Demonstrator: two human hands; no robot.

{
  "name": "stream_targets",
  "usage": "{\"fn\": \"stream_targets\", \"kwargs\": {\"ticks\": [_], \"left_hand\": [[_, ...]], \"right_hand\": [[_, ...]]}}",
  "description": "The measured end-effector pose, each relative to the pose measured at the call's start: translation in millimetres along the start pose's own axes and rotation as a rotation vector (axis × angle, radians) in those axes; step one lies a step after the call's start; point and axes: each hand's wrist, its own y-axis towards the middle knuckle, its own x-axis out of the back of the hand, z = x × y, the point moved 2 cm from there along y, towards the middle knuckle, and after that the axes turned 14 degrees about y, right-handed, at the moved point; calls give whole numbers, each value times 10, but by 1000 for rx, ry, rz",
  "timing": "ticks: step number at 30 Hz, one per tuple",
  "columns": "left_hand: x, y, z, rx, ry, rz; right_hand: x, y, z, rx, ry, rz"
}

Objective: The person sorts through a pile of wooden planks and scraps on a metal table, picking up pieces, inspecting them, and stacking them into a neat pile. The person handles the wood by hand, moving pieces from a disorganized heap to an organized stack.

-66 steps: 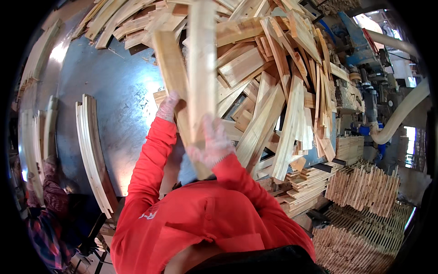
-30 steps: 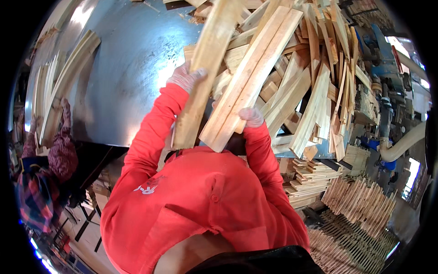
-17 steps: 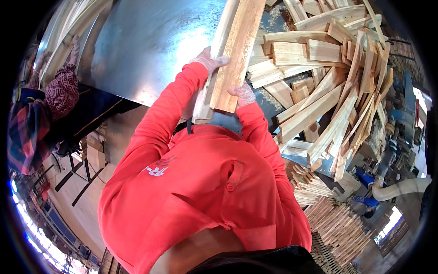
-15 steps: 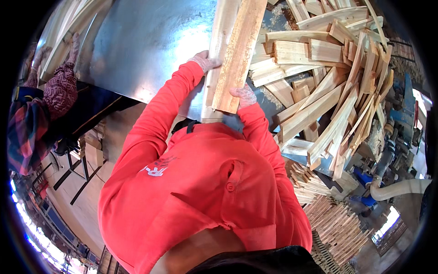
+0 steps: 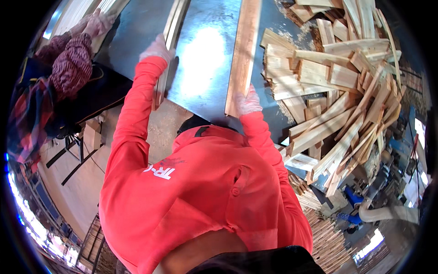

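Observation:
My left hand, in a pale glove, grips a narrow wooden board that stands on edge toward the left of the metal table; another strip seems to lie against it. The board's near end sticks out past the table's front edge. My right hand, gloved as well, holds the near end of a long wooden plank from its right side. This plank runs away from me across the table, and its far end leaves the picture. Bright metal shows between the two pieces.
Right of the plank lies a jumbled heap of short boards with sawdust around it. A co-worker's hands rest by pale boards at the far left of the metal table. Stacked strips and a hose are at lower right.
My left hand has moved left with the narrow board, away from the plank at my right hand. A wide strip of table now separates them. The co-worker's hands have shifted too.

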Motion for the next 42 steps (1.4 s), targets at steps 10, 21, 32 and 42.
{"fn": "stream_targets", "kwargs": {"ticks": [10, 21, 32, 42], "left_hand": [[-330, 179, 402, 0, -46, -216], [-370, 712, 1154, -12, 92, -219], [-386, -107, -355, -296, 278, -721], [-1017, -461, -1017, -349, -1233, 41]], "right_hand": [[-1359, 852, 255, 418, -1336, 115], [1582, 1134, 2123, 145, -1095, -1041], [2212, 978, 1266, -265, -394, -1219], [-414, 743, 1120, 62, -16, 13]]}}
